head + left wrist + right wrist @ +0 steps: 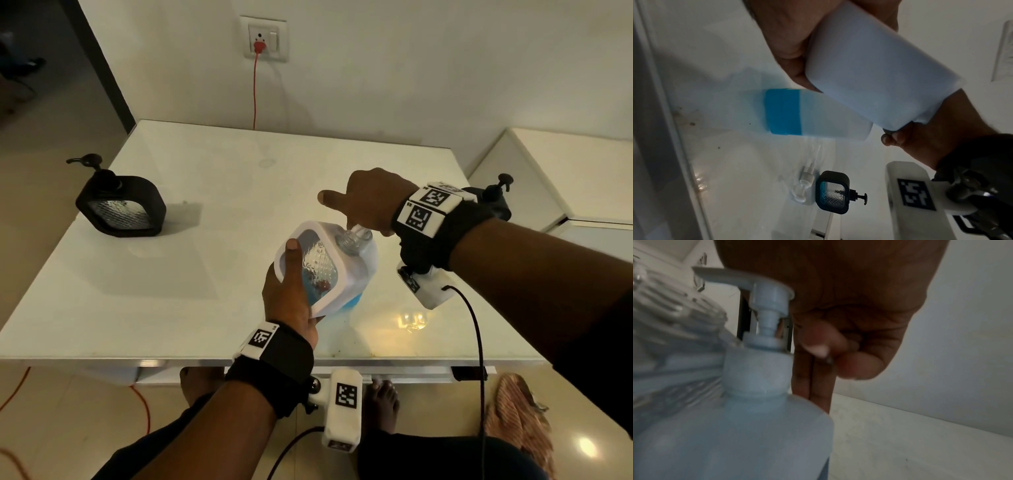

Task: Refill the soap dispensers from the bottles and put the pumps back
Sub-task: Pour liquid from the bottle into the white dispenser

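Near the table's (205, 178) front edge: white square soap dispenser (327, 270), tilted, gripped by left hand (291, 294); right hand (370, 202) pressing translucent pump bottle's (731, 426) head, spout over dispenser's neck.

Two dispensers (120, 205) (498, 198) at opposite table (212, 164) ends, bottle (359, 260) between.

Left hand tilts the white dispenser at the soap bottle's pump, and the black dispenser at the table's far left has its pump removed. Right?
Not quite: the black dispenser has its pump on, as the head view shows. The rest holds.
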Tool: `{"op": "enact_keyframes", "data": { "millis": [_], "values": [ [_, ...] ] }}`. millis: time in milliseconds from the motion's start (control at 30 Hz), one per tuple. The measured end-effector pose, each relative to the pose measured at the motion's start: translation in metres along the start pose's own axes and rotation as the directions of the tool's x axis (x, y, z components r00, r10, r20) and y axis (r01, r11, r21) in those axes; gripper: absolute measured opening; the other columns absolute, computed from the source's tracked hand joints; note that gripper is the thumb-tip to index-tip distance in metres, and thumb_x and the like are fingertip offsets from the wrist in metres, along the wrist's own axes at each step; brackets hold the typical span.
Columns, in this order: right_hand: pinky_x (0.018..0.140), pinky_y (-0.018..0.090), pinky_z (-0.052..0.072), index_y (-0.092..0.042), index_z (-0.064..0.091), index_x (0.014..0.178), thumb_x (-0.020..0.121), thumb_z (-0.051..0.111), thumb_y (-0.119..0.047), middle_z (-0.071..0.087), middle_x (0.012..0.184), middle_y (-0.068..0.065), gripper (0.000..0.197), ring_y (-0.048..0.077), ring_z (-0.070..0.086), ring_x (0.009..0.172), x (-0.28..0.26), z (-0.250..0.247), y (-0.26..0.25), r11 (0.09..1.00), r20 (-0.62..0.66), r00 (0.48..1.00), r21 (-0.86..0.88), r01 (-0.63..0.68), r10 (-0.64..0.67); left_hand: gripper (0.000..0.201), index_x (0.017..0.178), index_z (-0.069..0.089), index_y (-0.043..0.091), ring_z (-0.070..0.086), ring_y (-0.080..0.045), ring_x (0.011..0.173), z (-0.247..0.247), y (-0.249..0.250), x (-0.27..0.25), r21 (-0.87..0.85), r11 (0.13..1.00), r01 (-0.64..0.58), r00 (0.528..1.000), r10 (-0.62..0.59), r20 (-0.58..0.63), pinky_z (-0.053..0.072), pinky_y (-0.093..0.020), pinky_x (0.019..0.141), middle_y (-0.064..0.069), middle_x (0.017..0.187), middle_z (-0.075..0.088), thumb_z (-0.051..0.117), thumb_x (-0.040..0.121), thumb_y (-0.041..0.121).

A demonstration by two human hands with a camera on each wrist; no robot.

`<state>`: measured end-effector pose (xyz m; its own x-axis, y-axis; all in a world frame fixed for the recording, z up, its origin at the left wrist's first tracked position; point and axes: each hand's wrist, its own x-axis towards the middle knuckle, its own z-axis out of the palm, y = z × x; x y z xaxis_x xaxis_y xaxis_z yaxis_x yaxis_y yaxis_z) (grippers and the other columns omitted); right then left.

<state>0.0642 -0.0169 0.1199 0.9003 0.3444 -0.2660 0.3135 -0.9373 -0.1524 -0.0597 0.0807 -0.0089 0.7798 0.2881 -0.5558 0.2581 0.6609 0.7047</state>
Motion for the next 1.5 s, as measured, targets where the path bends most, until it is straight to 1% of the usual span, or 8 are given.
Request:
{"op": "enact_keyframes", "data": {
  "millis": [133, 267, 467, 667, 833, 1033, 1200, 1500],
  "values": [
    [0.069, 0.034, 0.056, -0.005, 0.07, 0.075, 0.096, 0.037, -0.072, 0.055, 0.037, -0.005, 0.077, 0.019, 0.052, 0.036, -0.003, -0.009, 0.0, 0.993, 0.101, 0.994, 0.109, -0.047, 0.036, 0.047, 0.137, 0.06, 0.037, 0.069, -0.029, 0.116, 0.001, -0.001, -0.001, -0.023, 1.0, 0.004, 1.0, -0.005, -0.002, 0.064, -0.038, 0.07, -0.002, 0.129, 0.071, 0.059, 0.096, 0.062],
    [0.077, 0.04, 0.059, -0.003, 0.073, 0.08, 0.092, 0.028, -0.079, 0.056, 0.037, -0.006, 0.09, 0.027, 0.06, 0.051, -0.007, -0.011, -0.001, 0.976, 0.166, 0.986, 0.207, -0.067, 0.032, 0.043, 0.133, 0.061, 0.039, 0.069, -0.028, 0.115, 0.0, -0.003, 0.0, -0.022, 1.0, 0.003, 1.0, -0.003, 0.002, 0.064, -0.039, 0.072, 0.0, 0.128, 0.071, 0.059, 0.097, 0.062],
    [0.079, 0.037, 0.06, -0.007, 0.065, 0.073, 0.089, 0.022, -0.083, 0.052, 0.033, -0.006, 0.089, 0.021, 0.06, 0.046, -0.006, -0.002, -0.002, 0.979, 0.078, 0.996, 0.197, -0.052, 0.037, 0.041, 0.131, 0.059, 0.043, 0.068, -0.027, 0.115, 0.0, -0.005, 0.004, 0.008, 1.0, 0.009, 1.0, -0.009, 0.004, 0.064, -0.039, 0.074, 0.002, 0.128, 0.069, 0.058, 0.097, 0.064],
    [0.065, 0.031, 0.052, -0.009, 0.067, 0.066, 0.09, 0.028, -0.081, 0.054, 0.034, -0.007, 0.086, 0.018, 0.063, 0.046, 0.001, 0.007, 0.004, 0.991, -0.003, 1.0, 0.133, -0.004, 0.004, 0.045, 0.134, 0.061, 0.043, 0.069, -0.03, 0.117, -0.002, -0.009, 0.006, -0.014, 0.999, 0.041, 0.999, -0.041, 0.009, 0.065, -0.046, 0.079, 0.0, 0.131, 0.07, 0.06, 0.095, 0.066],
    [0.072, 0.034, 0.053, -0.012, 0.07, 0.061, 0.09, 0.035, -0.08, 0.065, 0.049, -0.002, 0.082, 0.02, 0.067, 0.057, 0.005, 0.014, 0.008, 0.988, -0.089, 0.996, 0.151, 0.01, 0.004, 0.047, 0.134, 0.061, 0.041, 0.07, -0.031, 0.115, 0.0, -0.007, 0.004, -0.037, 0.999, 0.019, 1.0, -0.019, -0.003, 0.065, -0.051, 0.083, -0.001, 0.129, 0.071, 0.061, 0.094, 0.065],
    [0.073, 0.033, 0.059, -0.008, 0.065, 0.061, 0.083, 0.025, -0.09, 0.063, 0.045, 0.006, 0.094, 0.021, 0.066, 0.045, 0.004, 0.004, 0.005, 0.989, 0.047, 0.999, 0.149, -0.017, 0.01, 0.05, 0.136, 0.061, 0.039, 0.069, -0.032, 0.116, 0.001, -0.006, 0.001, -0.028, 0.999, 0.03, 1.0, -0.03, -0.008, 0.065, -0.052, 0.084, -0.002, 0.129, 0.071, 0.062, 0.093, 0.066],
    [0.07, 0.033, 0.058, -0.007, 0.069, 0.066, 0.086, 0.032, -0.086, 0.063, 0.044, 0.004, 0.089, 0.02, 0.065, 0.045, 0.006, 0.006, 0.008, 0.992, 0.014, 1.0, 0.125, -0.015, 0.013, 0.046, 0.133, 0.063, 0.039, 0.071, -0.03, 0.114, 0.001, -0.006, 0.001, -0.033, 0.999, 0.026, 1.0, -0.026, 0.01, 0.066, -0.047, 0.079, -0.001, 0.128, 0.073, 0.06, 0.095, 0.065],
    [0.086, 0.044, 0.056, -0.017, 0.064, 0.067, 0.087, 0.042, -0.08, 0.071, 0.076, 0.001, 0.07, 0.023, 0.067, 0.077, 0.017, 0.022, 0.012, 0.994, -0.146, 0.989, 0.109, 0.011, 0.005, 0.051, 0.136, 0.062, 0.037, 0.07, -0.03, 0.115, 0.0, -0.006, -0.002, -0.044, 0.999, 0.021, 1.0, -0.02, 0.011, 0.064, -0.04, 0.069, -0.003, 0.128, 0.072, 0.059, 0.094, 0.065]
  ]
}}
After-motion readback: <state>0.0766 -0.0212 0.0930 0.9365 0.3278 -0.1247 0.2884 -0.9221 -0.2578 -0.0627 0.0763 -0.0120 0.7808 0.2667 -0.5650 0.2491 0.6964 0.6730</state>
